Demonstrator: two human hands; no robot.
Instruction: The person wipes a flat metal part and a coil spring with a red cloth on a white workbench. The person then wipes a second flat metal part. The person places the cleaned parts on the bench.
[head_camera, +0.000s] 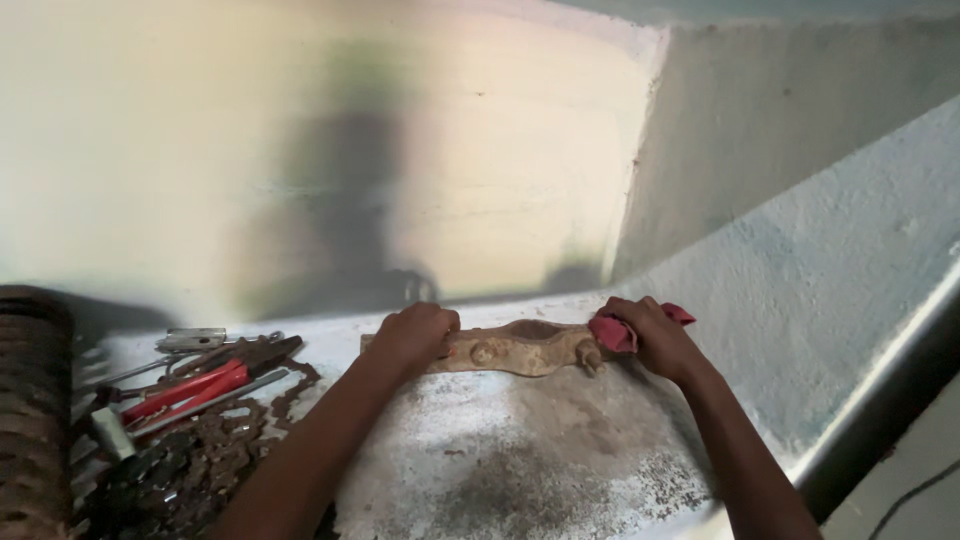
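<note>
A rusty brown metal bracket (520, 348) meets a red rag (612, 332) on the speckled white-grey worktop (520, 450), beside red-handled pliers (195, 385) and a rust-brown chain (215, 440).

A: Light? Soft, dim-ish overall. Wall (300, 150) brightest up top, washed to pale yellow, no detail there.

B: Shadows?

A: Big soft-edged dark patch mid wall, blurry outline, so light comes from behind the camera. Left edge v. dark, the ribbed roll (30, 410) nearly black.

B: Sharpness?

A: Soft all over, compression smear. Both hands slightly blurred. Tools (200, 385) murky, low contrast. Worktop (520, 450) grain reads ok at centre.

B: Distortion?

A: Wide lens, ledge at right (880, 380) bends.
</note>
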